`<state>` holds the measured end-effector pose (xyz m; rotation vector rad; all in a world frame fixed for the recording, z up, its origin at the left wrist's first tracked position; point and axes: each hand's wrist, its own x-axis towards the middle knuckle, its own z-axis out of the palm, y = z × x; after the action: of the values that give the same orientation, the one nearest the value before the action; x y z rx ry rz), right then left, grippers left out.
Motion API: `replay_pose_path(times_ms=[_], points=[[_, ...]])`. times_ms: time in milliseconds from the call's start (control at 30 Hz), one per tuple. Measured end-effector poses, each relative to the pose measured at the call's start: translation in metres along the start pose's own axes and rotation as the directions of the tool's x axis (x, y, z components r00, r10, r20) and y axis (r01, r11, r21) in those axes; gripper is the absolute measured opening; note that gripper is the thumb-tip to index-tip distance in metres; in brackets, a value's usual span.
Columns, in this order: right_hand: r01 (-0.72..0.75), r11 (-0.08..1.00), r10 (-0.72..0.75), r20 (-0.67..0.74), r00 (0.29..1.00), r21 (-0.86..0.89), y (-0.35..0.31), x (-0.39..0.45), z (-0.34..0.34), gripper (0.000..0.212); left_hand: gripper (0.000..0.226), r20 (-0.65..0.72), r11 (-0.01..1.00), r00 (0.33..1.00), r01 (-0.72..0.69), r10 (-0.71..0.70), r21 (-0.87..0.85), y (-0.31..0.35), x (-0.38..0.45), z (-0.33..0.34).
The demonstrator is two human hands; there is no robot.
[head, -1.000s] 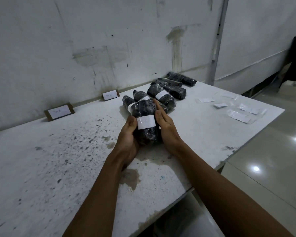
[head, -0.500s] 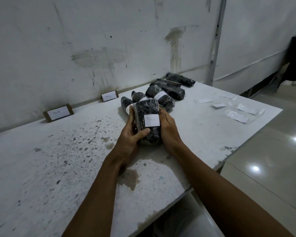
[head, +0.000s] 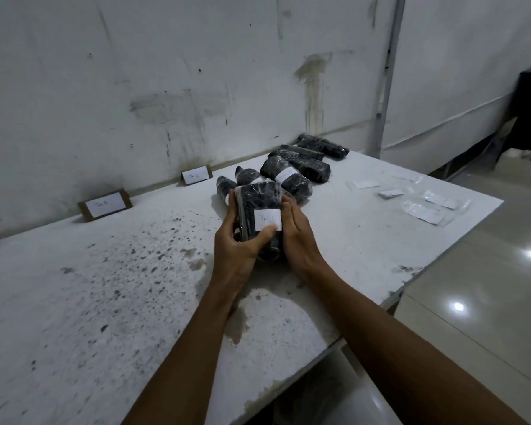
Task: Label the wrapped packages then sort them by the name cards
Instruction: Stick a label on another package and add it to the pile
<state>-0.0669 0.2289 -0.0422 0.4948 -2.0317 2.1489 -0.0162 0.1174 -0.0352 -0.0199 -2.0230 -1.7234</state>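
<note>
A dark wrapped package [head: 259, 204] with a white handwritten label [head: 268, 219] is held tilted up between both hands over the white table [head: 105, 286]. My left hand [head: 238, 240] grips its left side, thumb pressing the label's lower edge. My right hand [head: 296, 233] lies flat against its right side, fingers straight. Behind it lie several more wrapped packages [head: 292, 179], some labelled. Two name cards [head: 105, 205] [head: 196, 176] stand along the wall.
Loose white labels and clear sleeves [head: 423, 207] lie on the table's right part. The table edge runs close on the right, with glossy floor [head: 488, 286] beyond. A stained wall backs the table.
The package lay flat between both hands a second ago. It has been lifted and tilted towards me, and my left thumb has come over onto the label.
</note>
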Motion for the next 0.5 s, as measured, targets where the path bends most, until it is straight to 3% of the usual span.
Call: replay_pose_path(times_ms=[167, 500], points=[[0.002, 1.0, -0.002, 0.02, 1.0, -0.002, 0.003, -0.002, -0.001, 0.032, 0.088, -0.103, 1.0, 0.995, -0.018, 0.018, -0.006, 0.002, -0.006, 0.012], [0.042, 0.996, -0.043, -0.012, 0.999, -0.081, 0.007, 0.0, 0.002, 0.044, 0.054, -0.077, 0.976, 0.996, 0.026, -0.043, -0.217, 0.0, -0.001, 0.015]])
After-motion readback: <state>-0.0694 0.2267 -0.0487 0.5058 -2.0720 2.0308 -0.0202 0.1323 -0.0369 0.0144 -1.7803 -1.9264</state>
